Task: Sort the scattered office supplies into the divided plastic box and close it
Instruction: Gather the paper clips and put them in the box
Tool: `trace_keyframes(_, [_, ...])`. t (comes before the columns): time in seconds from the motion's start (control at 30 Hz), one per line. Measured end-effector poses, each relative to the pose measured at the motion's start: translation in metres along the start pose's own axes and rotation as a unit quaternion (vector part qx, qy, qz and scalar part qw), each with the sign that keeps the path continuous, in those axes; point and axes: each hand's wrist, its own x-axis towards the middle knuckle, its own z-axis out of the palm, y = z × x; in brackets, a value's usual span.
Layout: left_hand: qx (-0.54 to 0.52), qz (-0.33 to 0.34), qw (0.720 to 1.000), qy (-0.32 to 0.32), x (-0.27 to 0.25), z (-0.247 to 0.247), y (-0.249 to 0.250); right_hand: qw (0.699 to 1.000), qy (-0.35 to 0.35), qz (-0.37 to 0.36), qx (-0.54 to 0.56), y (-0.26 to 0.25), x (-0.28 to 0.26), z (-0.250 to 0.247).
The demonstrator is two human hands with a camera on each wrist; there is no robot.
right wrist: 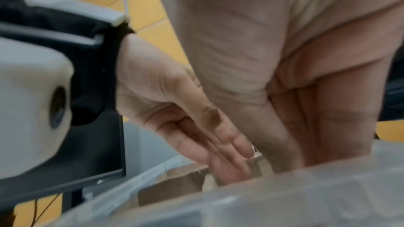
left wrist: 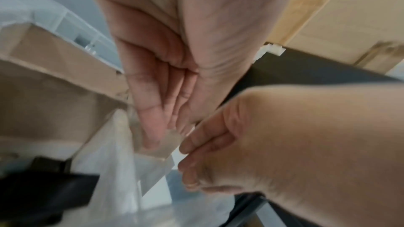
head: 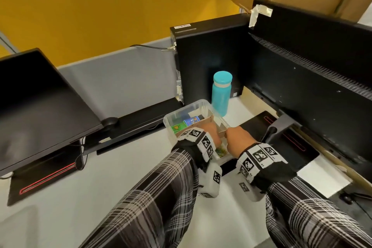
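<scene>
Tabletop (head: pixel 124 167): white, flanked by monitors.
Plastic box (head: pixel 171 119): placed beside a teal bottle (head: pixel 221 92), lid off.
Hands: left hand (head: pixel 209 133) and right hand (head: pixel 238 140) are lowered into it, fingers straight against the cardboard divider (head: pixel 209 120), nothing grasped.

An office desk: two monitors (head: pixel 40 94) at left and right, a desktop tower (head: pixel 209 60) at centre, grey partition (head: pixel 120 78) behind.

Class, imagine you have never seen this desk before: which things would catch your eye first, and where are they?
Most striking are the two hands, left hand and right hand, reaching together into the clear plastic box at the centre of the desk, their fingers at its brown cardboard divider. Just behind the box stands a bright turquoise bottle, vivid against the black computer tower.
</scene>
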Motion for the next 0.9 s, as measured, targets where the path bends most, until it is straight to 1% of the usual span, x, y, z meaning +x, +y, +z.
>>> trace_keyframes(0.03, [-0.040,0.008,0.999,0.000,-0.007,-0.006,-0.002,1.000,0.009,0.000,0.018,0.004,0.001,0.003])
trace_keyframes(0.1, [-0.115,0.034,0.992,0.032,-0.028,-0.014,-0.018,0.997,0.052,-0.020,0.060,0.013,0.001,0.012])
trace_keyframes(0.17, [-0.167,0.067,0.980,0.087,-0.056,-0.018,-0.045,0.984,0.126,-0.065,0.110,0.015,-0.008,0.022])
trace_keyframes(0.2, [-0.177,0.075,0.975,0.113,-0.069,-0.017,-0.063,0.971,0.167,-0.089,0.148,0.013,-0.015,0.028])
trace_keyframes(0.23, [-0.179,0.073,0.972,0.131,-0.081,-0.013,-0.082,0.955,0.205,-0.114,0.182,0.007,-0.025,0.034])
trace_keyframes(0.3, [-0.185,0.036,0.970,0.152,-0.106,0.000,-0.123,0.921,0.269,-0.176,0.218,-0.015,-0.045,0.045])
trace_keyframes(0.33, [-0.187,0.014,0.971,0.152,-0.117,0.009,-0.140,0.907,0.286,-0.211,0.226,-0.026,-0.054,0.050])
trace_keyframes(0.37, [-0.183,-0.016,0.972,0.144,-0.132,0.020,-0.162,0.896,0.286,-0.250,0.230,-0.042,-0.061,0.060])
trace_keyframes(0.4, [-0.175,-0.046,0.974,0.132,-0.147,0.032,-0.183,0.888,0.279,-0.284,0.229,-0.057,-0.066,0.073])
trace_keyframes(0.43, [-0.167,-0.076,0.976,0.119,-0.161,0.045,-0.203,0.887,0.262,-0.306,0.225,-0.071,-0.069,0.088])
trace_keyframes(0.47, [-0.157,-0.101,0.977,0.103,-0.175,0.057,-0.221,0.891,0.235,-0.318,0.222,-0.084,-0.070,0.103])
trace_keyframes(0.5, [-0.144,-0.122,0.978,0.086,-0.189,0.068,-0.237,0.903,0.193,-0.317,0.216,-0.096,-0.070,0.118])
trace_keyframes(0.53, [-0.132,-0.139,0.979,0.067,-0.203,0.079,-0.251,0.919,0.141,-0.307,0.203,-0.106,-0.069,0.134])
trace_keyframes(0.6, [-0.129,-0.169,0.977,0.032,-0.227,0.094,-0.269,0.951,0.020,-0.265,0.161,-0.121,-0.065,0.164])
trace_keyframes(0.67, [-0.140,-0.194,0.971,0.011,-0.245,0.104,-0.281,0.967,-0.086,-0.215,0.111,-0.133,-0.063,0.186])
trace_keyframes(0.7, [-0.143,-0.201,0.969,0.002,-0.252,0.108,-0.285,0.970,-0.118,-0.192,0.091,-0.139,-0.064,0.193])
trace_keyframes(0.77, [-0.140,-0.211,0.967,-0.014,-0.261,0.116,-0.291,0.972,-0.142,-0.178,0.063,-0.152,-0.069,0.202])
trace_keyframes(0.83, [-0.115,-0.209,0.970,-0.035,-0.265,0.123,-0.292,0.969,-0.143,-0.198,0.031,-0.167,-0.074,0.209])
trace_keyframes(0.9, [-0.105,-0.198,0.974,-0.040,-0.263,0.128,-0.290,0.964,-0.148,-0.218,0.031,-0.181,-0.076,0.215])
